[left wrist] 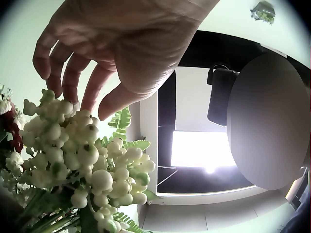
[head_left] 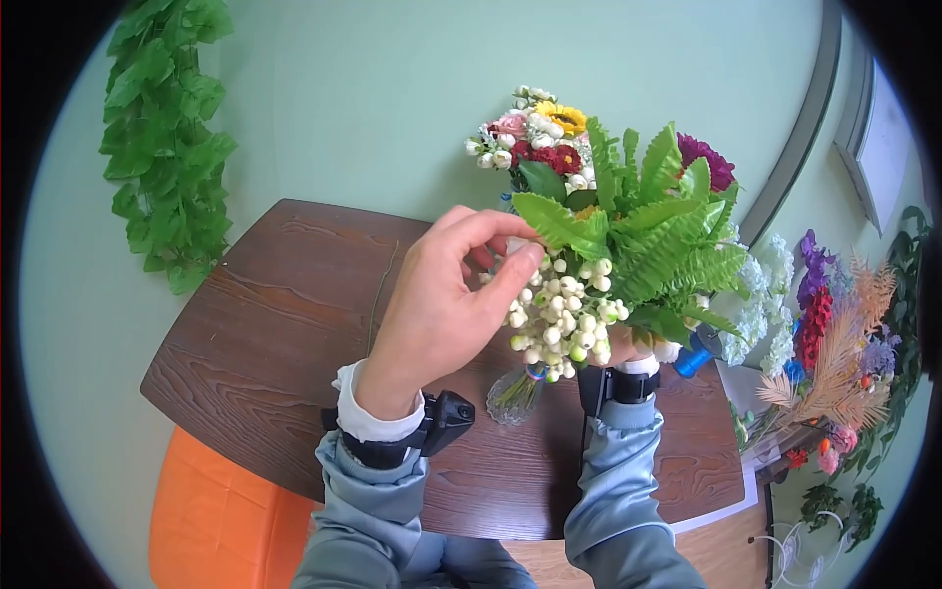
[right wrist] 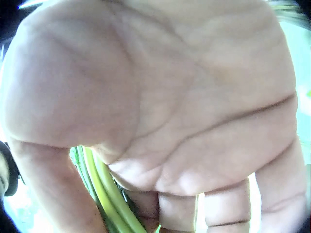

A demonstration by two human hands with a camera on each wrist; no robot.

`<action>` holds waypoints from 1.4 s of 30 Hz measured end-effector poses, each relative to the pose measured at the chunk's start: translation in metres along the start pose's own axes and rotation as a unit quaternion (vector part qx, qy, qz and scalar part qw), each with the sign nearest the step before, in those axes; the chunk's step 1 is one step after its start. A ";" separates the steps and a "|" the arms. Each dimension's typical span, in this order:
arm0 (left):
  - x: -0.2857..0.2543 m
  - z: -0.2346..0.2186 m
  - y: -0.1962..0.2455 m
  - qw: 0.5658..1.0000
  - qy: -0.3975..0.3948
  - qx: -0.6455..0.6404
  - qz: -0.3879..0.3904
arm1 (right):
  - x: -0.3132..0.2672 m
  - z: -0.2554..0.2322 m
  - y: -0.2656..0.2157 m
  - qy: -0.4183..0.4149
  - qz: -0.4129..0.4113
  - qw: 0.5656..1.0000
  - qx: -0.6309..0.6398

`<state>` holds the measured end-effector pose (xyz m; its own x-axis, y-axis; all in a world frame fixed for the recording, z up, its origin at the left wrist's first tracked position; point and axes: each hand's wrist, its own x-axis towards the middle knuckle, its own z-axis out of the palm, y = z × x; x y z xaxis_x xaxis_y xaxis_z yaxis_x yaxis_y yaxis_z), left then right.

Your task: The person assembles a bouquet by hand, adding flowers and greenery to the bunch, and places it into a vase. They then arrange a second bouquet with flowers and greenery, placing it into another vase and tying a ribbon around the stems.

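My right hand [head_left: 628, 346], mostly hidden by leaves, grips a bunch of green stems [right wrist: 104, 189] between thumb and fingers. Broad green fern-like leaves [head_left: 667, 240] fan out above it. To their left hangs a cluster of white berries [head_left: 564, 319] with green tips. My left hand [head_left: 442, 294] reaches to the top of that cluster, its fingers bent and the thumb close to the index finger. A small white patch shows between those fingertips; I cannot tell whether they pinch it. Below the berries, stems with a coloured band stand in a clear glass vase [head_left: 510, 404].
A bouquet with a sunflower [head_left: 564, 118] and red and white flowers stands behind. A blue spool [head_left: 695, 358] is at the right of the brown table [head_left: 265, 324]. More artificial flowers [head_left: 829, 344] lie further right. An orange seat [head_left: 221, 501] is at front left; a vine [head_left: 167, 128] hangs on the wall.
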<state>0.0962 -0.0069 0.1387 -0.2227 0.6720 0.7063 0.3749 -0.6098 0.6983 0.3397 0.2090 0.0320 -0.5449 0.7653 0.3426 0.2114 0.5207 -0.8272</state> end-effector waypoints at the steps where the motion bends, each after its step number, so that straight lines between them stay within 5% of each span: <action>1: 0.000 -0.001 0.000 1.000 0.002 0.000 0.000 | -0.001 -0.008 -0.001 0.000 -0.001 1.000 -0.001; 6: -0.002 -0.004 0.001 0.998 -0.059 0.010 0.016 | 0.007 -0.003 0.005 0.004 -0.001 1.000 -0.003; 20: -0.005 0.000 0.007 0.999 -0.027 -0.016 -0.028 | 0.001 -0.017 0.017 0.043 0.002 0.999 -0.008; 26: -0.006 -0.009 0.013 0.999 -0.011 0.052 -0.003 | -0.035 -0.086 0.037 0.034 -0.010 0.999 -0.018; 28: -0.007 -0.009 0.014 0.998 -0.008 0.056 0.000 | -0.034 -0.040 -0.055 0.309 -0.188 0.932 -0.003; 30: -0.009 -0.011 0.015 0.995 0.021 0.091 0.028 | -0.034 -0.036 -0.102 0.410 -0.183 0.891 0.075; 33: -0.013 -0.012 0.020 0.992 0.041 0.099 0.063 | -0.053 -0.024 -0.148 0.528 -0.299 0.788 0.103; 36: -0.020 -0.020 0.035 0.998 -0.033 0.051 -0.019 | -0.078 -0.005 -0.181 0.585 -0.370 0.720 0.045; 38: -0.023 -0.021 0.039 0.997 -0.054 0.046 -0.028 | -0.092 0.000 -0.189 0.524 -0.486 0.699 -0.043; 40: -0.024 -0.022 0.041 0.996 -0.075 0.039 -0.036 | -0.098 0.021 -0.208 0.366 -0.558 0.737 -0.108; 42: -0.023 -0.023 0.043 0.988 -0.124 0.055 -0.079 | -0.104 0.047 -0.219 0.271 -0.491 0.813 -0.156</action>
<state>0.0970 -0.0584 0.1551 -0.0647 0.8454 0.5301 0.4521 -0.4487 0.7709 0.3119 -0.0026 0.1561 -0.1551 -0.0671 0.9856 0.1324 0.9873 0.0881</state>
